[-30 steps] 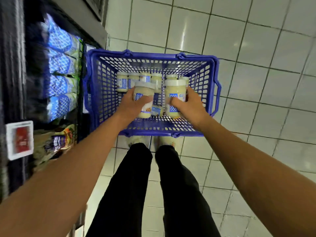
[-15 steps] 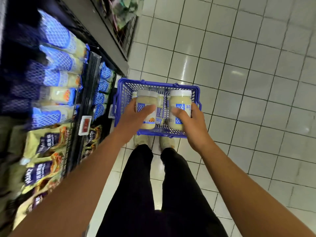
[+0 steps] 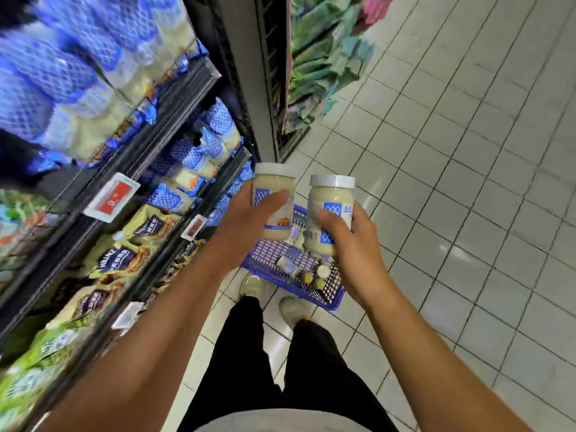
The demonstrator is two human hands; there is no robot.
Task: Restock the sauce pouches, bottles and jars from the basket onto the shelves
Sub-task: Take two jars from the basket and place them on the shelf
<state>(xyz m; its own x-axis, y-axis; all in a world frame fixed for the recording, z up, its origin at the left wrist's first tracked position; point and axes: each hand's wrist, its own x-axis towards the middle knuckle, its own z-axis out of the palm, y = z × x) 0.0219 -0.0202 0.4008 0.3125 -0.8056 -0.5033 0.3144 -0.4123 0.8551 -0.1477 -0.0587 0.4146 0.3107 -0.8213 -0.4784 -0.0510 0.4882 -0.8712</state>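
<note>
You have one sauce jar in each hand, both held above the blue basket (image 3: 328, 302) that sits on the floor by your feet. Your left hand (image 3: 249, 215) wraps the left jar (image 3: 273, 186) around its label, thumb across the front. Your right hand (image 3: 353, 244) clamps the right jar (image 3: 332, 194) low on its body. Both look full of pale, thick sauce, so expect real weight. The walls look rigid and smooth, though I cannot tell glass from plastic; treat them as breakable. Grip mid-body on the label, where it is likely less slick, not by the white lids. The shelves (image 3: 174, 101) stand to your left, packed with blue-patterned pouches (image 3: 199, 151). Small bottles (image 3: 314, 275) lie in the basket.
</note>
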